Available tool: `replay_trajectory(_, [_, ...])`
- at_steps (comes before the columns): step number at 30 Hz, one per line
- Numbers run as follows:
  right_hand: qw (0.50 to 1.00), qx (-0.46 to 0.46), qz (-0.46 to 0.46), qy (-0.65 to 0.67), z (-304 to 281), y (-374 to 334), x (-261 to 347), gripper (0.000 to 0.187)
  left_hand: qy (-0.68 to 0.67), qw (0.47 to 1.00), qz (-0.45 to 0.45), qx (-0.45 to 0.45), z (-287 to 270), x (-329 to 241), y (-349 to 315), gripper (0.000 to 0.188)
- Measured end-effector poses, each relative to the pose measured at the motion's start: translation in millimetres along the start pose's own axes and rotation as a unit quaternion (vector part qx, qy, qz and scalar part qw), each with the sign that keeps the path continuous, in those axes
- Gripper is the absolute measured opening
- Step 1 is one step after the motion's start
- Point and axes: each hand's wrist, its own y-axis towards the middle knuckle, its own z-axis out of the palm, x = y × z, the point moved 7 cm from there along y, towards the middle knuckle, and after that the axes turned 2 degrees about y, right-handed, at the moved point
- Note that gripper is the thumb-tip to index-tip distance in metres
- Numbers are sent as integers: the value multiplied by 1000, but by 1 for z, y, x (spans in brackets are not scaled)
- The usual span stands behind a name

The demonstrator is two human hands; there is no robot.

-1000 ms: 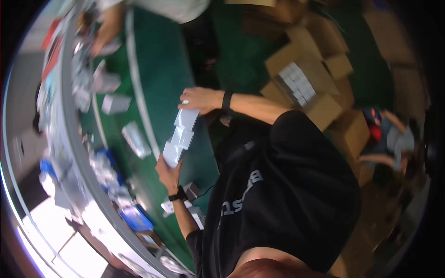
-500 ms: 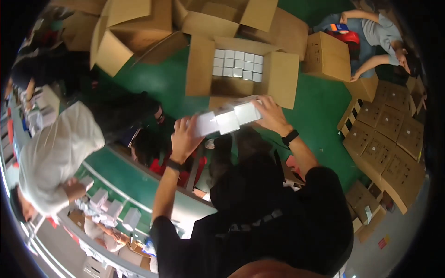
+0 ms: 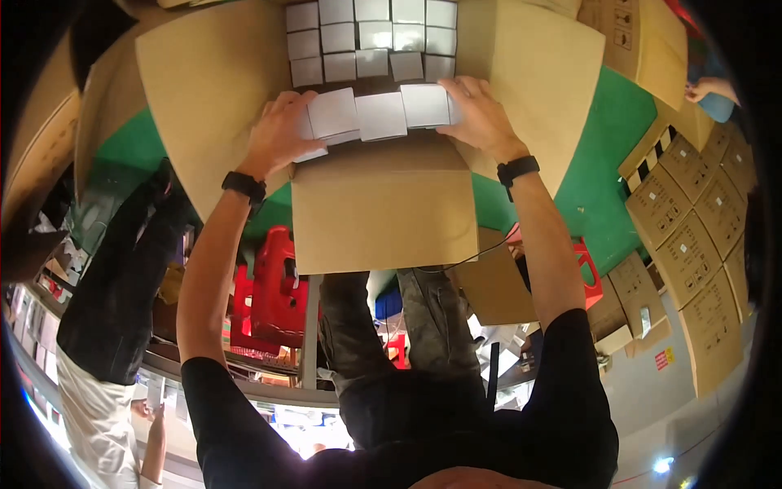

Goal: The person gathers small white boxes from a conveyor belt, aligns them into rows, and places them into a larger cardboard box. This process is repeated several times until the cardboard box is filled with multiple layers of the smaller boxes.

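Three small white boxes (image 3: 381,116) are squeezed together in a row between my two hands, over the near part of a large open cardboard carton (image 3: 383,216). My left hand (image 3: 281,134) presses the row's left end, fingers closed against it. At the other end my right hand (image 3: 482,118) grips with thumb and fingers. The middle box stands slightly out of line, nearer to me. Just beyond the row, several more white boxes (image 3: 373,34) sit packed in rows inside the carton. The undersides of the held boxes are hidden.
The carton's side flaps (image 3: 208,85) spread out left and right. Sealed cartons (image 3: 688,236) are stacked at the right. A red plastic stool (image 3: 277,285) stands at left near my legs. A person in dark trousers (image 3: 110,301) is at far left; another person's hand (image 3: 710,90) shows at upper right.
The row of white boxes has moved forward and down, from in front of the carton to inside its opening. I have leaned closer, so the carton appears larger. Both hands keep their hold.
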Motion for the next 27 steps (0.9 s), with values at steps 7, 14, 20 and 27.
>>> replay_trajectory(7, [996,63,40,38,73,37,-44,81,-5,997,-66,46,71,41,43,80])
replay_trajectory(14, [992,-33,37,-119,155,57,-65,81,182,977,-1,-115,128,57,70,76])
replay_trajectory(20, [967,-136,63,-208,171,73,-77,69,239,948,-60,-202,171,82,79,71])
replay_trajectory(27, [995,95,22,-12,152,9,47,43,148,969,-154,-124,114,20,-19,43])
